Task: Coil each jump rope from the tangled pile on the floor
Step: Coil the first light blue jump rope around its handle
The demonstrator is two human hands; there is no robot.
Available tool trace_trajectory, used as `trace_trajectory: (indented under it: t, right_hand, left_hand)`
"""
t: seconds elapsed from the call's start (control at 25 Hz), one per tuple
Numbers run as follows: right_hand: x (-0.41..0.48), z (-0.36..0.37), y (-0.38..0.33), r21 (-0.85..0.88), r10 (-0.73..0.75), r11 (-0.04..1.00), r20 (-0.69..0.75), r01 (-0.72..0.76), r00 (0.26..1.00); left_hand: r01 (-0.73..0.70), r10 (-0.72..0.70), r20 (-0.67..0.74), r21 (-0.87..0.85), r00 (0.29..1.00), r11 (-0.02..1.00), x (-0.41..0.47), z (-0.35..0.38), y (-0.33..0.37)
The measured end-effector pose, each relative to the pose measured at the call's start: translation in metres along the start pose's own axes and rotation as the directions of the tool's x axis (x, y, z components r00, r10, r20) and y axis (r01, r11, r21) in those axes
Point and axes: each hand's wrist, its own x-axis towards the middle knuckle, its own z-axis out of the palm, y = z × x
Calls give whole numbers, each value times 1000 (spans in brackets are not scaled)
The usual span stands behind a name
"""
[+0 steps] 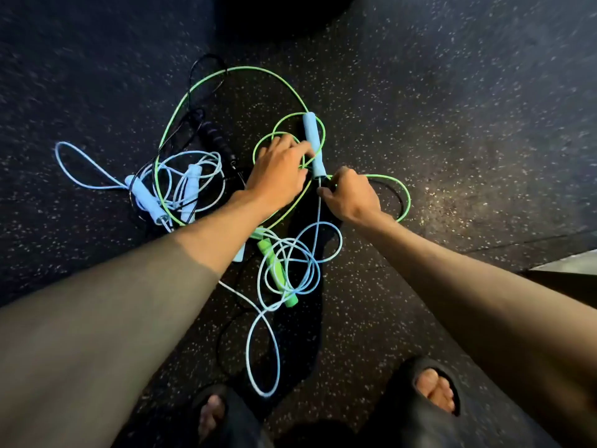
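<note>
Tangled in one pile on the dark speckled floor (452, 124): a green rope (258, 70), pale blue ropes (310, 253) and a black rope (213, 137), loops crossing over one another. Left hand (277, 171) spread over the green loops, fingertips against a blue handle (312, 145) at the far side of the pile, any hold impossible to tell; right hand (352, 197) just below that handle, fingers curled tight round the green rope. Nearer, a green handle (277, 276) among blue coils, then two feet in black sandals (429, 399).
</note>
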Motion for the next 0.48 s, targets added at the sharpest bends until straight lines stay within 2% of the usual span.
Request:
trace_trajectory:
  t: [0.12,0.24,0.36,0.48]
  right_hand:
    - [19,15,4,73,20,997,-26,-18,999]
    - [35,19,0,86,36,995,46,-40,998]
    - [46,1,-8,207,18,977,149,-49,989]
    - [42,-29,-26,397,-26,917,143,-33,989]
  left_hand:
    - [-149,139,71,163,988,975,12,13,0]
    - [-206,164,158,300,974,931,24,19,-5]
    - [-203,167,129,346,977,916,32,17,-11]
    - [-164,163,30,313,986,935,37,-5,-12]
